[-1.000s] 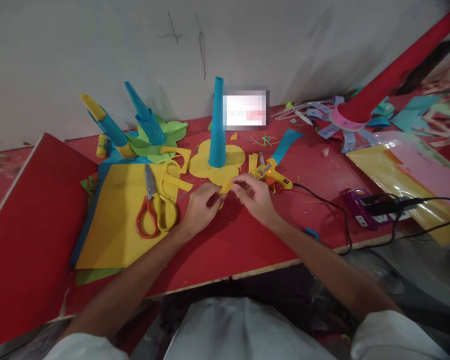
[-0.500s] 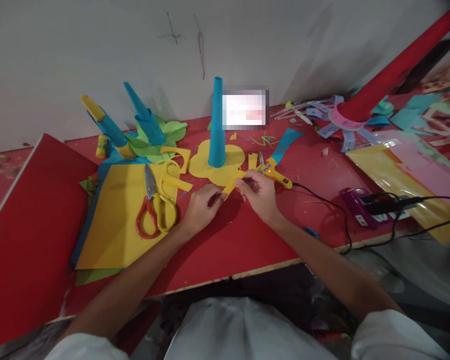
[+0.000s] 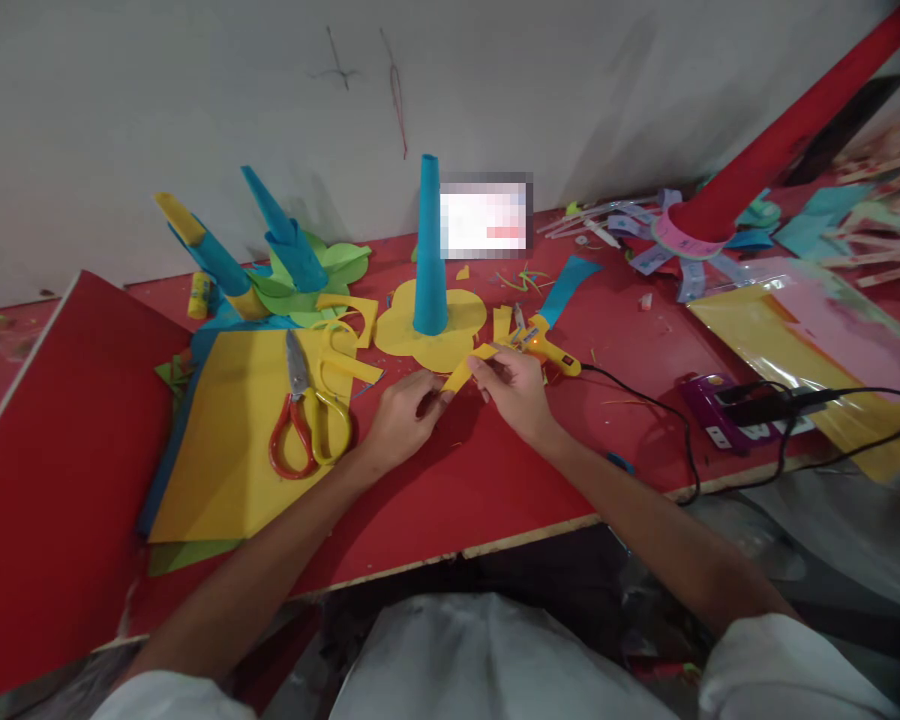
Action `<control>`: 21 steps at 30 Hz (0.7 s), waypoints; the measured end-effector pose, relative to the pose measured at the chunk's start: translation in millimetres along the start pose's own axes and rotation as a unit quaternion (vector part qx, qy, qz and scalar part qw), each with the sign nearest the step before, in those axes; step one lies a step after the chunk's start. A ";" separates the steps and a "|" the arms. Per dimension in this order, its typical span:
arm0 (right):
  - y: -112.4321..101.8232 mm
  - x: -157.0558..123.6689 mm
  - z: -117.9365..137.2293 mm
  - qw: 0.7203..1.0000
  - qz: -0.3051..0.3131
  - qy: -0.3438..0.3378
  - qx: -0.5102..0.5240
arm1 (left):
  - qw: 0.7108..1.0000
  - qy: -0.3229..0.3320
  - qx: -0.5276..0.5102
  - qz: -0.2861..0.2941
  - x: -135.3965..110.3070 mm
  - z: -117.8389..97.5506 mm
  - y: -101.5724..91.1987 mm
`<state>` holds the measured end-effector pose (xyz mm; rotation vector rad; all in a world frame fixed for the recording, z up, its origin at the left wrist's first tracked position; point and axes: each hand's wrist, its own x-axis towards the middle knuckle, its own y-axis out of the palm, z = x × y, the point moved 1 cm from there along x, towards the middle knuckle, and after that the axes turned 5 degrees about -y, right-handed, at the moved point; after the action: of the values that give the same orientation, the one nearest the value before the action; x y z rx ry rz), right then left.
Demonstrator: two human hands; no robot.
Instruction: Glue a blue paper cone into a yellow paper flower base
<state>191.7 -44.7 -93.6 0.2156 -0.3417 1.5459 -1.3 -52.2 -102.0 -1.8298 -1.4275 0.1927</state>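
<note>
A small yellow paper strip [image 3: 468, 368] is pinched between my left hand [image 3: 399, 420] and my right hand [image 3: 516, 392], low over the red table [image 3: 465, 480]. Both hands have their fingers curled on it. Just behind them a blue paper cone [image 3: 428, 255] stands upright on a yellow flower-shaped paper [image 3: 429, 330]. A yellow hot glue gun [image 3: 547, 345] lies right behind my right hand, its black cord [image 3: 667, 420] running off to the right.
Red-and-yellow scissors [image 3: 304, 420] lie on a big yellow sheet [image 3: 232, 440] at the left. Behind it stand blue cones on green paper flowers [image 3: 300, 265]. A red board [image 3: 52, 470] leans far left. A purple power strip [image 3: 720, 415], wrapped coloured sheets [image 3: 810, 340] and a red roll [image 3: 780, 140] fill the right.
The strip has been unrolled from a short curl into a longer slanted piece. My right hand shifted a little toward the glue gun, and the view drifted slightly.
</note>
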 end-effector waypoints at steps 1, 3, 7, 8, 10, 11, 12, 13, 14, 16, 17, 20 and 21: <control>-0.3 0.1 -0.3 1.000 0.000 0.004 0.003 | 1.000 -0.001 -0.001 0.005 0.4 -0.2 -0.4; -1.3 0.5 -2.1 1.000 -0.002 0.010 0.010 | 1.000 -0.007 -0.001 0.010 0.8 -0.3 -0.7; -4.6 2.3 -7.7 0.999 -0.011 0.021 0.036 | 1.000 -0.014 -0.002 0.019 0.3 -0.7 0.0; -5.6 2.7 -8.7 0.999 -0.012 0.022 0.040 | 1.000 -0.012 -0.005 0.022 0.1 -1.0 0.0; -7.2 3.2 -9.7 0.999 -0.011 0.020 0.042 | 1.000 -0.008 -0.010 0.027 0.0 -1.8 -0.4; -7.7 3.2 -9.7 0.999 -0.009 0.019 0.041 | 0.999 -0.008 -0.012 0.028 0.0 -2.1 -0.7; -8.1 3.1 -9.4 0.999 -0.008 0.016 0.041 | 0.999 -0.010 -0.013 0.031 0.1 -2.4 -1.1; -8.4 3.0 -8.8 0.999 -0.009 0.013 0.043 | 0.999 -0.011 -0.014 0.032 0.2 -2.7 -1.4; -8.6 2.9 -7.8 0.999 -0.010 0.010 0.047 | 0.999 -0.011 -0.015 0.033 0.3 -2.9 -1.6; -8.8 2.9 -5.1 0.999 -0.013 0.011 0.052 | 0.999 -0.007 -0.017 0.031 0.4 -3.2 -1.8; -9.0 2.9 -3.5 0.999 -0.013 0.012 0.051 | 0.999 -0.005 -0.016 0.030 0.4 -3.1 -1.7; -9.6 2.8 1.2 0.999 -0.015 0.011 0.046 | 1.000 0.000 -0.013 0.026 0.2 -2.5 -1.1; -9.7 2.6 2.3 0.999 -0.015 0.007 0.048 | 1.000 0.000 -0.013 0.025 0.2 -2.1 -0.9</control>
<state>201.2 -43.3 -89.8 0.2827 -0.2523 1.5340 -0.8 -53.0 -100.0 -1.8870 -1.3916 0.1995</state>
